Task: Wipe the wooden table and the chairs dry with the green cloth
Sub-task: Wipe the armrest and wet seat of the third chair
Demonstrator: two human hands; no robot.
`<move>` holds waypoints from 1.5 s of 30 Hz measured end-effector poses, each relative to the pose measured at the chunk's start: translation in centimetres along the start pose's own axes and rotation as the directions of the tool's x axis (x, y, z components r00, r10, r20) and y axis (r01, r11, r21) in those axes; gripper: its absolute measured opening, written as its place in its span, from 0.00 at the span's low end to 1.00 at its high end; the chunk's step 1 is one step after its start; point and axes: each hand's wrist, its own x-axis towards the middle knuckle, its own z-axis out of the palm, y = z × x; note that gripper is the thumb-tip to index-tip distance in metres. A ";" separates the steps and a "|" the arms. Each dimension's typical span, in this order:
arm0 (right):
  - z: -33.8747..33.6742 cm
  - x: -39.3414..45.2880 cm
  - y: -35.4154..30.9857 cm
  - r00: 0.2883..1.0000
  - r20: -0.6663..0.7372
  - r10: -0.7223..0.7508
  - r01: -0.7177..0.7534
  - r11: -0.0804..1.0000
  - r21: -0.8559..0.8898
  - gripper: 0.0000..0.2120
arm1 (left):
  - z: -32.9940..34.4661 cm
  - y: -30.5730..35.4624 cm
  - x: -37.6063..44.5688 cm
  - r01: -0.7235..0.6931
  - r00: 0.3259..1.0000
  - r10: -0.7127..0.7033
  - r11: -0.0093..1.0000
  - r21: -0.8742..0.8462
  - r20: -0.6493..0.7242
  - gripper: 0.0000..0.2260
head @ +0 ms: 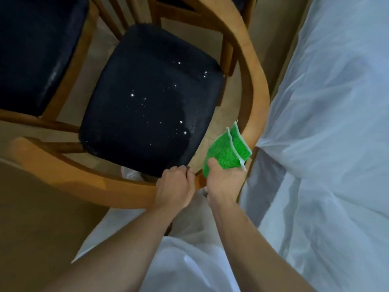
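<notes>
1. While I watch through the head camera, my left hand point(175, 187) curls its fingers over the curved light-wood backrest rail of the near wooden chair point(255, 95), gripping it at the bottom of the curve.
2. My right hand point(225, 179) pinches the folded fluffy green cloth with pale edging point(227, 150), thumb on top, fingers hidden beneath; the cloth juts up just beside the rail's right side, near the seat's corner.
3. I see the chair's dark padded seat point(151, 102) speckled with glinting droplets.
4. A second chair with a dark seat point(35, 51) stands at upper left.
5. White plastic sheeting point(328, 127) drapes the right side.
</notes>
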 end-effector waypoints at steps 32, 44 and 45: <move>0.5 12.6 -14.5 0.965 0.258 -0.048 0.178 0.841 -0.511 0.23 | -7.0 10.0 10.1 0.176 0.656 0.010 0.970 -0.165 0.755 0.20; 10.5 21.7 -24.0 0.777 0.625 -0.073 0.531 0.610 -0.589 0.31 | -7.4 14.9 13.3 0.420 0.780 -0.117 0.827 -0.375 0.615 0.23; 9.5 21.6 -23.4 0.787 0.615 -0.045 0.499 0.632 -0.593 0.27 | -7.7 15.7 13.9 0.404 0.836 -0.101 0.779 -0.480 0.540 0.21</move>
